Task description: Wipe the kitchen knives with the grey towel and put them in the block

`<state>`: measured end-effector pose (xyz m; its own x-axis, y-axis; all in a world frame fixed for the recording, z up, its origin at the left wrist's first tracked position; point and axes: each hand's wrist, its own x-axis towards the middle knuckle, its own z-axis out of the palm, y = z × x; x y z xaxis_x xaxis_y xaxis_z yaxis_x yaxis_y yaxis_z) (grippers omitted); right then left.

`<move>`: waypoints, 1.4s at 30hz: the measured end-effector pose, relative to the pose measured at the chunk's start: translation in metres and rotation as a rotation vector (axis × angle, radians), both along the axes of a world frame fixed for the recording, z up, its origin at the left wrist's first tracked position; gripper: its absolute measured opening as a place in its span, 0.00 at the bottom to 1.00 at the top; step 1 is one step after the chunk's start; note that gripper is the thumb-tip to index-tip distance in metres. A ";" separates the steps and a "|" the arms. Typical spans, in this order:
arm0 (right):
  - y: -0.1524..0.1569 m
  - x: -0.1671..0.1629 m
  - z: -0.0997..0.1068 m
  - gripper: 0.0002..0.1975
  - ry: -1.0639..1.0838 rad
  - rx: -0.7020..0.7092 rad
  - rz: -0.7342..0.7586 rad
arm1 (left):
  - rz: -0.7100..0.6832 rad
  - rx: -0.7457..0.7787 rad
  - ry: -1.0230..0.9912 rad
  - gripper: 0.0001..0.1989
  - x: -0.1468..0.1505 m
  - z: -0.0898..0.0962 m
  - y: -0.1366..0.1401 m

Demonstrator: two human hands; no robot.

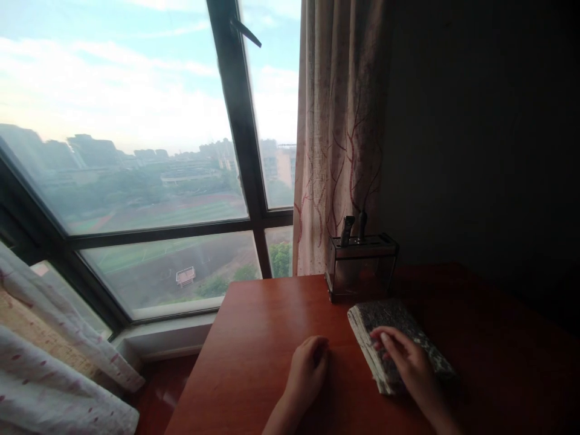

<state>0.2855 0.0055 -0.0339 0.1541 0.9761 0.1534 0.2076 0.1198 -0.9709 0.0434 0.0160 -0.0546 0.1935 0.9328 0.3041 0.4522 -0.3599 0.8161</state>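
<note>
At far left, one pale curtain (49, 377), soft, flecked with dark red, hanging in loose folds at a slant. Next, one window frame (240, 115), dark, its flat bars crossing; a slim dark handle (247, 33) juts from the upright; hazy glass shows cloud, rooftops, trees and a sports ground. Beneath it, a pale sill (174, 335), smooth and straight-edged. Then one table (258, 326), reddish-brown, with a faint sheen and a squared far corner. Near its front, the left hand (308, 365), fingers loosely curled, a gap between thumb and fingers. Behind the table, one heavier curtain (326, 133), beige to brown, coarse-looking, in upright pleats, patterned with reddish branches. At the table's far edge, one box-shaped rack (362, 249), dark-framed, the top slotted, two dark handles (348, 229) standing up from it. In front of the rack, one folded cloth (394, 317) lying flat on the table, roughly rectangular and set askew: upper face dark grey and mottled, paler figuring towards the right, whitish layers stacked along the left edge. Over it, well apart from its fellow, the right hand (405, 359), fingers bent; whether it touches or grips the fabric I cannot tell. At far right, one wall (475, 133), plain, deep in shadow.
</note>
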 end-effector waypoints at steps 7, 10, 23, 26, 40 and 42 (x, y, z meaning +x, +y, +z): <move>0.029 0.113 -0.011 0.15 -0.195 0.014 -0.040 | -0.009 0.017 -0.003 0.12 0.001 0.003 -0.002; 0.036 0.121 -0.027 0.14 -0.264 0.015 0.003 | -0.009 0.018 -0.007 0.12 0.001 0.004 -0.004; 0.013 -0.013 -0.042 0.13 -0.230 0.072 -0.027 | 0.220 0.056 0.264 0.18 -0.008 0.025 -0.009; 0.003 -0.058 -0.035 0.14 -0.192 0.068 0.054 | 0.285 0.107 0.540 0.20 -0.006 0.039 -0.016; -0.011 -0.111 -0.019 0.20 0.013 -0.044 0.328 | 0.326 0.103 0.802 0.25 -0.062 0.025 -0.018; -0.007 -0.099 -0.025 0.19 0.067 -0.088 0.298 | 0.346 0.102 0.818 0.24 -0.084 0.026 -0.015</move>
